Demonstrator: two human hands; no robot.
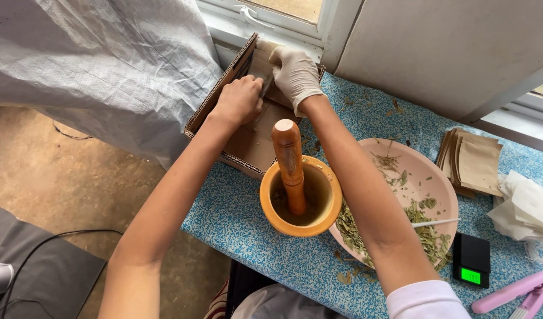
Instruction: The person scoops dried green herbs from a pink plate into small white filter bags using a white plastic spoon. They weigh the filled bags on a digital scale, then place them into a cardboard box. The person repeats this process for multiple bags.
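Note:
My left hand (239, 100), bare, is closed on a small brown paper pouch (261, 72) inside an open cardboard box (248, 145) at the table's far left. Wearing a white glove, my right hand (295, 72) grips the same pouch from the right side. Both hands reach past a wooden mortar (327, 207) in which a wooden pestle (289, 162) stands upright.
A pink plate (428, 183) with dried green leaves and a white stick lies right of the mortar. Beyond it are a stack of brown pouches (469, 162), crumpled white paper (528, 207), a small black scale (471, 259) and a pink tool (519, 292). The blue speckled table (242, 230) ends at the left.

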